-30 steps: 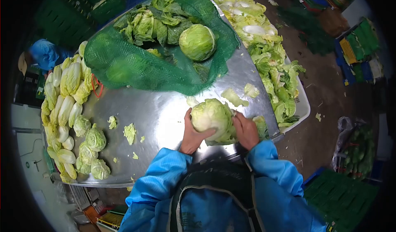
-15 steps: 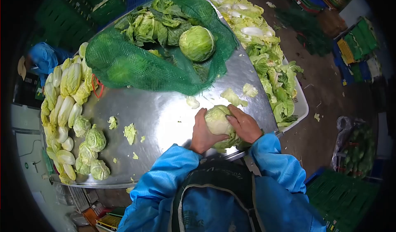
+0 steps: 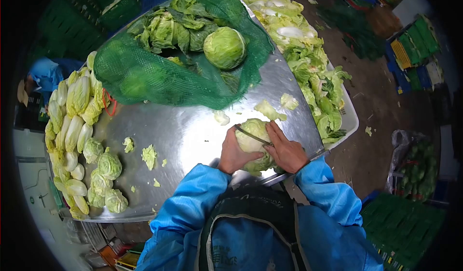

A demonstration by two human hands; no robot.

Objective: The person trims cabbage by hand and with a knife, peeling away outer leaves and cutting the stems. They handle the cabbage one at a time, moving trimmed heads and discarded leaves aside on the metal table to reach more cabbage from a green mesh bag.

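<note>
A pale green round cabbage (image 3: 247,142) rests at the near edge of the metal table, between my two hands. My left hand (image 3: 233,152) is wrapped round its left side, the thumb across the front. My right hand (image 3: 288,151) lies on the right side with fingers closed over a thin dark strip, which looks like a knife (image 3: 253,135); its blade crosses the top of the cabbage towards my left fingertips. The handle is hidden under the right hand. Loose leaves (image 3: 269,110) lie just beyond the cabbage.
A green mesh bag (image 3: 159,85) with cabbages (image 3: 225,48) covers the far table (image 3: 178,121). Trimmed round cabbages (image 3: 109,166) and napa cabbages (image 3: 78,97) line the left side. A white bin (image 3: 351,121) of leaves stands right. A person in blue (image 3: 46,73) is far left.
The knife blade now shows across the top of the cabbage, where it was mostly hidden before. My right hand has shifted slightly, and the whole view has drifted a little.
</note>
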